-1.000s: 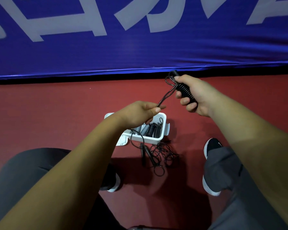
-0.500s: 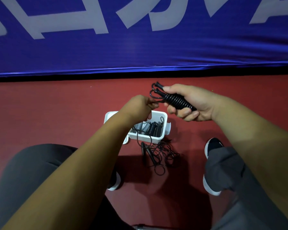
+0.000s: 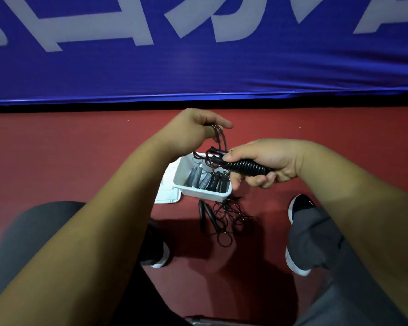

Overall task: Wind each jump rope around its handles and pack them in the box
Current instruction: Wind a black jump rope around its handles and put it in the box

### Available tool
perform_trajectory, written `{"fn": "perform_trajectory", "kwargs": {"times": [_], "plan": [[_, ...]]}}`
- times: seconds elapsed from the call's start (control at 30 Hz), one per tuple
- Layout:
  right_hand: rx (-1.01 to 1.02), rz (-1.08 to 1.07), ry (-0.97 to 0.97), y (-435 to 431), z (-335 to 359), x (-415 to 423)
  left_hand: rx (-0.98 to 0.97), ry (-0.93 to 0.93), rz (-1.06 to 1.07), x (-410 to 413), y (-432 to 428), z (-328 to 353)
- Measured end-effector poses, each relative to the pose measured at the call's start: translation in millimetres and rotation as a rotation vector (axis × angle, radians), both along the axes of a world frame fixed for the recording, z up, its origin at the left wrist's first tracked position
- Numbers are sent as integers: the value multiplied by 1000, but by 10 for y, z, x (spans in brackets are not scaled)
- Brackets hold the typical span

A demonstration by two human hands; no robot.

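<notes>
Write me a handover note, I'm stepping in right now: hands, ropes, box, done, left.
Right hand grips the black rope, mostly wound round its handles. Left hand pinches its loose end loops. White box on the floor holds several wound ropes. One unwound rope lies on the floor beside the box. Left: finish this winding, pack it, then wind and pack the floor rope.

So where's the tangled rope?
Head view, centre: the rope lies on the floor at the near side of the box, left of the right shoe.
</notes>
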State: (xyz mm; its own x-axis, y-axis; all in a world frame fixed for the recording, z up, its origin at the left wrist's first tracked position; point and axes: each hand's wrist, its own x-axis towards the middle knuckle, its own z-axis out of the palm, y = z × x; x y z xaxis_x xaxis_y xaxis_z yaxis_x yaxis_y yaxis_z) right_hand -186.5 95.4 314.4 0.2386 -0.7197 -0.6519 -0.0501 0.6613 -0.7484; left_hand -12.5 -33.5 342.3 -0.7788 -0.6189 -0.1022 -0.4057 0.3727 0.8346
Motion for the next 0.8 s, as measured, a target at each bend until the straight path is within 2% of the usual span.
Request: {"fn": "perform_trajectory", "kwargs": {"times": [0.23, 0.3, 0.43, 0.53, 0.63, 0.8], "plan": [[-143, -289, 241, -121, -97, -132, -213, -170, -71, 4, 16, 139], [-237, -314, 339, -146, -124, -111, -166, -169, -26, 8, 14, 113], [-380, -245, 484, -162, -126, -47, -42, -125, 223, -27, -39, -118], [-394, -230, 467, -155, -81, -20, 202, -62, 153, -7, -46, -191], [-380, -230, 426, -143, -68, -24, 135, -48, 59, 20, -52, -179], [-344, -261, 312, -130, -74, -21, 103, 64, 72, -44, 4, -244]]}}
